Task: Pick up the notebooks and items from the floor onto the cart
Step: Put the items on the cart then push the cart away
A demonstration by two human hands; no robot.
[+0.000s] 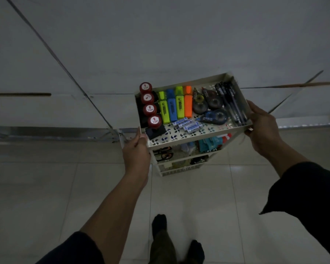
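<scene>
**Both hands on the cart's top tray**

The person stands over the cart [191, 138], a narrow cream unit with perforated trays stacked one above another, set on the pale tiled floor [84, 187] close to a glass partition with a metal base rail [46, 131]. The left hand [136, 149] is wrapped over the near left corner of the top tray, fingers closed on the rim. The right hand [261, 126] grips the near right corner the same way, thumb over the edge.

And look at that top tray: it is packed. Down the left side runs a line of four stamps [150, 106] with red round caps, white labels reading "TOP", on dark bodies. Just beside them lie four highlighters [174, 106] side by side: yellow-green, blue, yellow-green, orange. Below those sit a few small white batteries [187, 125] with blue lettering. To the right are three correction tape dispensers [208, 103], two smoky grey and one blue, touching one another. Along the right wall rests a bundle of dark pens [231, 102].

Lower down, the second tray shows scissors [163, 152] with black and orange handles and some teal and red packets, partly hidden by the tray above. The shelves under that are too dim to read.

Dark sleeves are on both arms, and two feet in dark socks [177, 237] stand on the tiles behind the cart.
</scene>
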